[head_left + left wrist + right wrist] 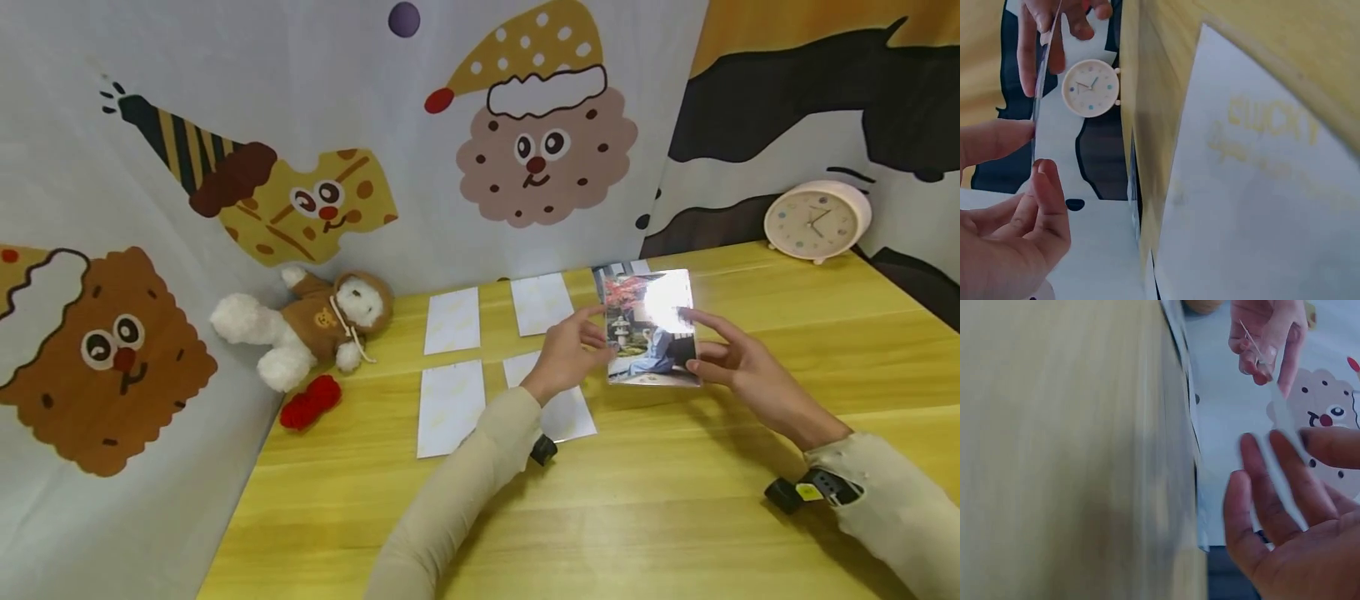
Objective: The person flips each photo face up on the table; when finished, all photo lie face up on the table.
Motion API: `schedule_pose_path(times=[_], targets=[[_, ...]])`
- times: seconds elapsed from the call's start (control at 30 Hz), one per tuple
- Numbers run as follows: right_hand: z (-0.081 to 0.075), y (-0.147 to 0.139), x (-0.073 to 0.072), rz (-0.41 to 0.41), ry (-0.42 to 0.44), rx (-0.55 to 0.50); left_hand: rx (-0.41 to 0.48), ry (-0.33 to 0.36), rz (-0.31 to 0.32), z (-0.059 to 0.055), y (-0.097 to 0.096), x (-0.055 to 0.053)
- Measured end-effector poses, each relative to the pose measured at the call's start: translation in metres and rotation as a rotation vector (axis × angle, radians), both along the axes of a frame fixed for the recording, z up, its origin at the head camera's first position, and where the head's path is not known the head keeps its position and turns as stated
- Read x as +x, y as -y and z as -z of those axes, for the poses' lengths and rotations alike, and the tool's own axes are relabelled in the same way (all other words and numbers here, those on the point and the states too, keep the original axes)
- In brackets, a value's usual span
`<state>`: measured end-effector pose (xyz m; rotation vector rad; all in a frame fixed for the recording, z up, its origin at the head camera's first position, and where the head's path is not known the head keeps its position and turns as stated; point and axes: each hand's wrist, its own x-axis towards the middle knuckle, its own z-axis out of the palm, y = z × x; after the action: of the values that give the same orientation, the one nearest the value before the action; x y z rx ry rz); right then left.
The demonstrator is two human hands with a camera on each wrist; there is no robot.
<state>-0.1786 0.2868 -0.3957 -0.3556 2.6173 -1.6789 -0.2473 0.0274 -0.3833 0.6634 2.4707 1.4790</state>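
A glossy photo card [645, 342] is held above the table between my two hands. It pictures red leaves, a stone lantern and a seated figure in blue, with bright glare at its upper right. My left hand [573, 354] pinches the card's left edge. At the opposite edge, my right hand [750, 379] holds it between thumb and fingers. Both wrist views show the card nearly edge-on. Just left of it lie several white cards [453, 321] in two rows, one partly covered by my left hand and forearm. Another picture card [637, 267] peeks out behind the held one.
A plush toy [318, 321] in a brown hooded top leans at the table's back left, with a red fuzzy object [310, 403] in front. At the back right stands a round pink clock [817, 221]. A cartoon-printed cloth [420, 125] hangs behind the table.
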Motion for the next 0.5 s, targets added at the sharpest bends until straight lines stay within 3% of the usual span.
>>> schedule_pose_path(times=[0.1,0.27,0.33,0.5], targets=[[-0.002,0.003,0.0,0.004,-0.023,0.112,-0.013,0.032,-0.013,0.001,-0.003,-0.001],[-0.004,0.005,0.0,-0.009,-0.018,0.323,-0.166,-0.033,0.013,0.002,-0.009,0.001],[-0.004,0.005,0.0,-0.018,0.003,0.363,-0.232,-0.056,0.028,0.002,-0.011,0.002],[-0.003,0.004,-0.004,-0.061,0.054,0.386,-0.383,-0.032,0.064,0.001,-0.011,0.003]])
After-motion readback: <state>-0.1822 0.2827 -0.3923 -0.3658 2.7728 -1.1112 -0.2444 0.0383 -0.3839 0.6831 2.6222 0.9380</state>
